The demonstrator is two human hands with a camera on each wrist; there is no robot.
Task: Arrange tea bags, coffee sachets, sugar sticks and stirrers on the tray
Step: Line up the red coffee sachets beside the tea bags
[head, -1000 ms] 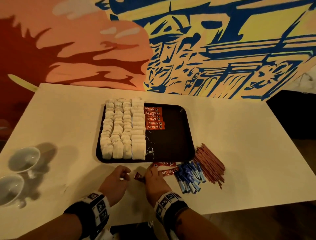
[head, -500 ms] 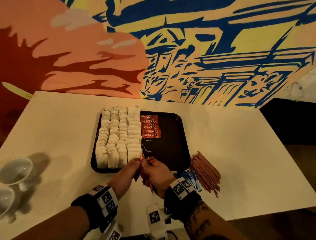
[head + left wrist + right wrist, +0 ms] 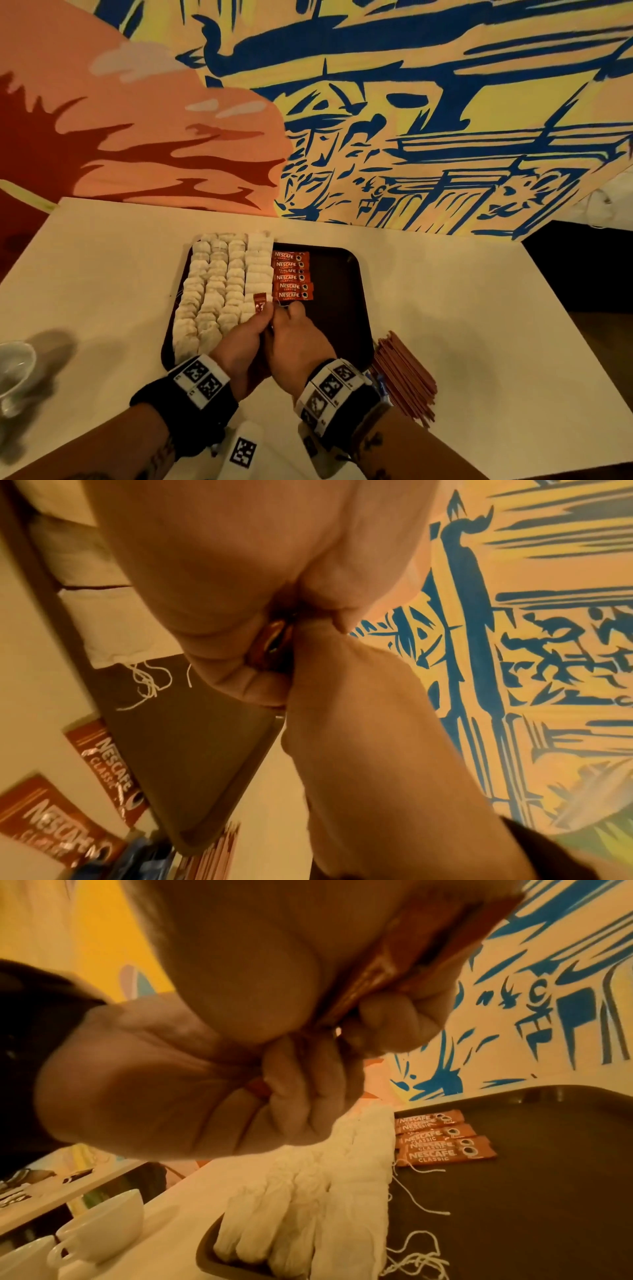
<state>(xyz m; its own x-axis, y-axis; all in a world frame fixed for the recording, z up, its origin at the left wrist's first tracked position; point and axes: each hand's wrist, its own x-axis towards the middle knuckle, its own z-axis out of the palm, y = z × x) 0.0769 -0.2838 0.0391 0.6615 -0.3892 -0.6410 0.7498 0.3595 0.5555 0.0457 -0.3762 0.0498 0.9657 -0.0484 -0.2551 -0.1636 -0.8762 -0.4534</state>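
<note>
**Both hands pinch red coffee sachets above the tray**

The left hand (image 3: 245, 339) and the right hand (image 3: 297, 337) meet knuckle to knuckle over the near part of the tray (image 3: 346, 308); the left thumb and fingers are curled tight on a red coffee sachet (image 3: 259, 304) whose top end stands up out of the pinch; in the right wrist view the right hand's fingers (image 3: 394, 1020) fold round a bunch of red sachets (image 3: 411, 950) pressed against the palm, so neither hand has any gap left open; how many sachets each hand holds cannot be told.

Just beyond the fingertips a column of Nescafé sachets (image 3: 291, 277) lies flat on the tray, each overlapping the next, its left edge touching the rows of white tea bags (image 3: 219, 291) that fill the tray's left part; loose tea bag strings (image 3: 421, 1199) trail over the dark tray floor; the right part of the tray is bare.

On the white table (image 3: 479, 308), beside the tray's near right corner, lies a bundle of brown stirrers (image 3: 406, 373); blue sugar sticks (image 3: 137, 859) sit just next to them, with two more sachets (image 3: 65, 823) on the table by the tray's edge; a white cup (image 3: 13, 363) stands at the far left.
</note>
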